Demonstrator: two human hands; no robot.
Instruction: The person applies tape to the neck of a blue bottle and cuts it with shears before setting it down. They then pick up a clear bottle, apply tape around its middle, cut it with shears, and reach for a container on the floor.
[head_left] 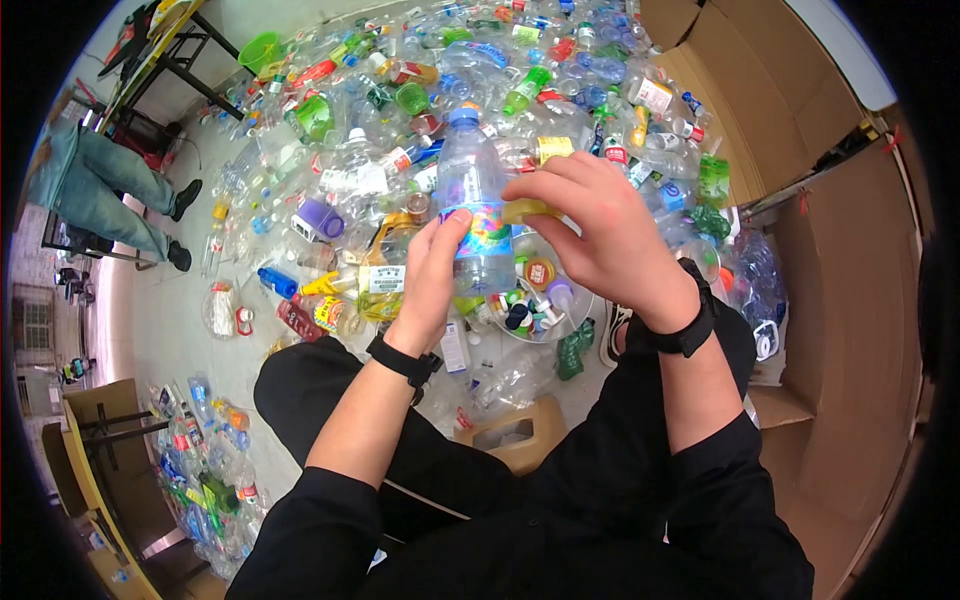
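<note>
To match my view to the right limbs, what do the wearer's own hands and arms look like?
Both the left hand and the right hand are ungloved. A black band circles each wrist: the left band has a blocky dark fitting, the right band looks strap-like. The black sleeves end near the elbows, plain, with no cables visible on either forearm.

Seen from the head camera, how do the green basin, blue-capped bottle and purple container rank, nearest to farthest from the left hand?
1. Blue-capped bottle: held in the left hand.
2. Purple container: left of the hand, among the bottles.
3. Green basin: far upper left.
</note>
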